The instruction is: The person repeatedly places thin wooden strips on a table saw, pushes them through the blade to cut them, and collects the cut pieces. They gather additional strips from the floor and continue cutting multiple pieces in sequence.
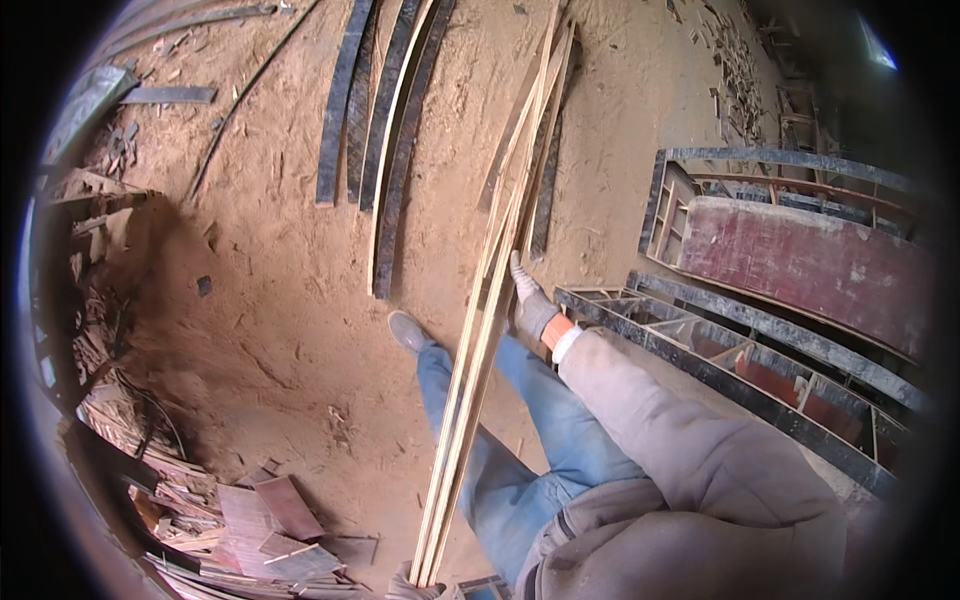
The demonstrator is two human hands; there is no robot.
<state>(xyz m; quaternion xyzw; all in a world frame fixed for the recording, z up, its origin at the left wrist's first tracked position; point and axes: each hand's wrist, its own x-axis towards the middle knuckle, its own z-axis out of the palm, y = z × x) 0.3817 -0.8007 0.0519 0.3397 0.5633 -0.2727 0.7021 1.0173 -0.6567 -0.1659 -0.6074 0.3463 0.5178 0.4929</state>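
A bundle of long, thin wooden strips (466, 400) with pale edges slants across the middle of the view, from the bottom up to the far ground. My right hand (530, 298), in a greyish glove, grips the bundle from its right side about halfway along, its thumb lying along the strips. At the bottom edge my left hand (408, 584), gloved too, is closed around the near end; only part of it shows. The far end of the bundle overlaps dark strips (548, 180) lying on the ground.
Several long black-faced boards (400, 170) lie on the sandy floor ahead. To the right stand frames of black boards (740, 370) and a worn red panel (800, 260). Scrap wood (250, 530) is heaped at the lower left. My shoe (406, 332) is left of the bundle.
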